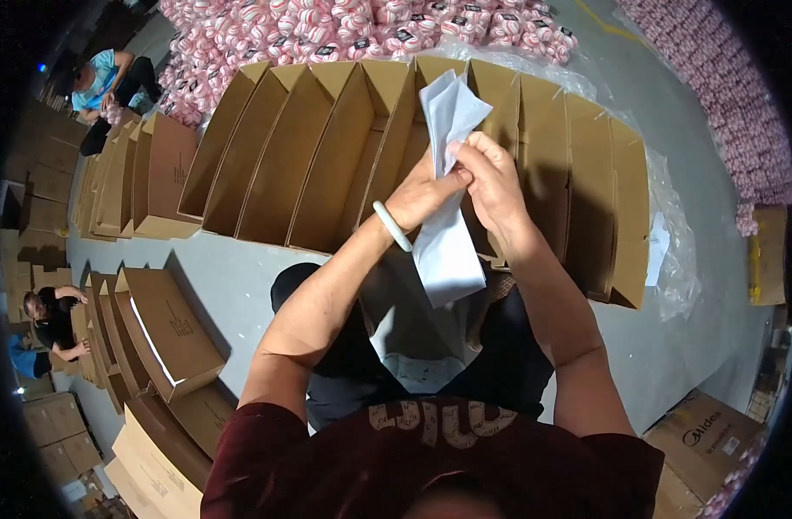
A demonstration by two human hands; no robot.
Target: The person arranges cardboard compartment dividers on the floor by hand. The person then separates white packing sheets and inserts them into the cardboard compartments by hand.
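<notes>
A folded bundle of white paper sheets [448, 259] is held up in front of me, its top fanned into a few layers and its lower part hanging toward my knees. My left hand [420, 199], with a pale bangle [391, 227] at the wrist, is closed around the middle of the sheets. From the other side my right hand [497, 183] grips them, thumb pressed on the paper and fingers curled. Both hands touch each other. Just beneath and beyond stands a row of open cardboard boxes [275, 160]; the papers and hands hide part of it.
Red-and-white striped balls in clear wrap [327, 26] are heaped behind the boxes. More open boxes [175, 324] line my left, where people [54, 316] work. Plastic film [681, 268] lies on the floor at right, and a printed carton [703, 437] stands nearer me.
</notes>
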